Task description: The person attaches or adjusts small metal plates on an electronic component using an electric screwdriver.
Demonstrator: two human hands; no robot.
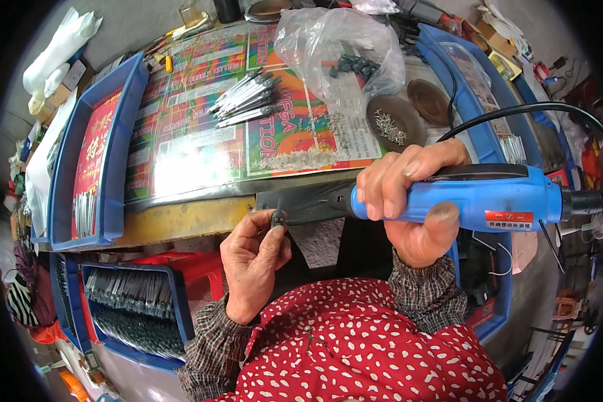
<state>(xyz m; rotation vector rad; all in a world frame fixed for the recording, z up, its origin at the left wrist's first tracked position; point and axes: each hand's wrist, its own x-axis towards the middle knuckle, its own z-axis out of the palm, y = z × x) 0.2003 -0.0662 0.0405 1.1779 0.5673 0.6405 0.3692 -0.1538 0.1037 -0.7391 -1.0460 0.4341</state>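
Between the thumb and forefinger of my left hand, a small black part with holes in it is pinched upright near the table's front edge. My right hand is wrapped round a blue electric screwdriver, its nose pointing left toward the part but apart from it. A black cable arcs above the tool. Beyond my hands, a brown dish holds small screws. A bundle of slim metal pieces with dark ends lies on the printed sheet.
A clear plastic bag with black parts sits at the back. Loose screws lie scattered on the sheet. Blue trays flank the table. Lower left, another blue bin holds many slim pieces, beside a red stool.
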